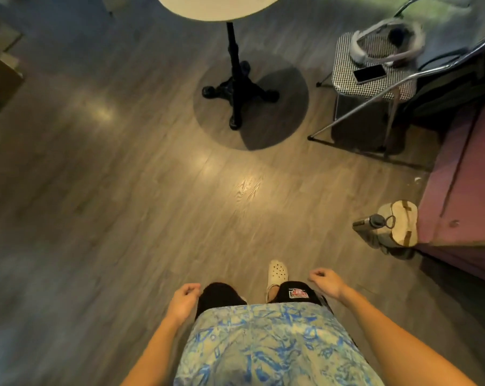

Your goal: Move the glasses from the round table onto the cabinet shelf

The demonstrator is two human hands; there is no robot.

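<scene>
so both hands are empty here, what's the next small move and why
Probably step forward to the round table: the left hand and right hand hang loosely curled holding nothing, the table stands ahead across the wood floor, and only its near edge shows, so its top is out of view.

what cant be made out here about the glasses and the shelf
- Glasses: head view, the round table is cut off by the top edge; only its near rim shows, no glasses seen.
- Cabinet shelf: nowhere in the head view.
- Boxes at the left edge, head view: blurred and partly cut off, contents unclear.
</scene>
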